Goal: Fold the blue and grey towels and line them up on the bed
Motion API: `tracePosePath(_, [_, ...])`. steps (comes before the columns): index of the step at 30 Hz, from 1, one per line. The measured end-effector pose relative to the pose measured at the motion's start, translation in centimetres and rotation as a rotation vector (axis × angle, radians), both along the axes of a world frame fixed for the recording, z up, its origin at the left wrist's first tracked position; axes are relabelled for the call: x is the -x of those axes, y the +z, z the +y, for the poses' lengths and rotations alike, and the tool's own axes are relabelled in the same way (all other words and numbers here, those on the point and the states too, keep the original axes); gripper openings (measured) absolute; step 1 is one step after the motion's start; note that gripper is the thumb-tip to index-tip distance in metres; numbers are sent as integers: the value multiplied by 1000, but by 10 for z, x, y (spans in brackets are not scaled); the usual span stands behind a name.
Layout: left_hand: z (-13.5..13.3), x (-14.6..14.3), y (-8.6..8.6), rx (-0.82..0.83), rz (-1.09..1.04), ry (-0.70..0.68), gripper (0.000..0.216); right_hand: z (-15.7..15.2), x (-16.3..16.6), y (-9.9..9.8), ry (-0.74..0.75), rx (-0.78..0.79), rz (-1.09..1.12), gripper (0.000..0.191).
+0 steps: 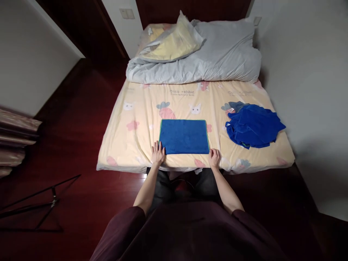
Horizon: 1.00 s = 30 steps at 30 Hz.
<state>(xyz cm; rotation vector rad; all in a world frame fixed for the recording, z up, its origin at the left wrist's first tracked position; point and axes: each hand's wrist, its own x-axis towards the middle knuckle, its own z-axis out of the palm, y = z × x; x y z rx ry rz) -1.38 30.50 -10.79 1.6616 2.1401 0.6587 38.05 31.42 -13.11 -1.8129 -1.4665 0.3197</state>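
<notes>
A blue cloth (185,136) with green edging, like a towel, lies flat as a neat rectangle near the front edge of the bed. At its near left corner rests my left hand (158,154), fingers stretched out and spread, partly over the cloth's edge. My right hand (214,158) is closed at the near right corner, its curled fingers pinching the cloth there. To the right, a loose heap of crumpled blue cloths (254,125) with white tags lies on the bed, apart from both hands.
The bed (122,141) has a pale sheet printed with rabbits and carrots. A grey quilt (225,50) is bunched at the far end with a yellow pillow (176,43). A black tripod stand (53,201) is on the dark red floor at left; a wall borders the right.
</notes>
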Motion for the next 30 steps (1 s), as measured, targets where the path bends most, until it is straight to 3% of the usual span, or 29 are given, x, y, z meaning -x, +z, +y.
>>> tracePosePath(4, [-45, 9, -5, -56, -68, 10, 57, 1, -7, 2, 54, 61, 109, 38])
tracePosePath(7, [-59, 18, -7, -75, -126, 53, 51, 4, -14, 0, 108, 122, 171, 41])
tracePosePath(12, [-42, 29, 1, 86, -140, 293, 43, 10, -20, 3, 168, 273, 195, 39])
tracePosePath(22, [-20, 38, 9, 128, -155, 273, 36, 8, -14, 37, 161, 319, 245, 31])
tracePosePath(26, [-29, 45, 5, 116, -163, 237, 35, 3, -20, 34, 157, 361, 254, 25])
tracePosePath(30, [-55, 49, -3, 106, -190, 195, 31, -10, -29, 24, 173, 407, 260, 24])
